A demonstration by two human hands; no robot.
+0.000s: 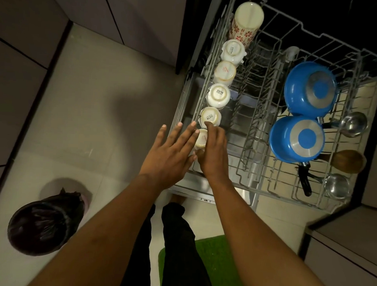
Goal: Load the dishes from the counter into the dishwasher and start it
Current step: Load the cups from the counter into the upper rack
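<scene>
Our left fingers [177, 131] are spread straight and hold nothing, the left hand [168, 157] hovering over the near left corner of the pulled-out dishwasher rack [256, 132]. Just beside it our right hand [214, 152] curls its fingers round the nearest white cup [201, 139], upside down at the near end of a row of cups [218, 94] along the rack's left side. Farther right, two blue saucepans [311, 89] lie inverted beside steel ladles [352, 124] in the rack's right half.

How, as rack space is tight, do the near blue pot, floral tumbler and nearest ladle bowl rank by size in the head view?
Largest first:
near blue pot
floral tumbler
ladle bowl
Tumbler sits farther off, so second is unsure.
</scene>
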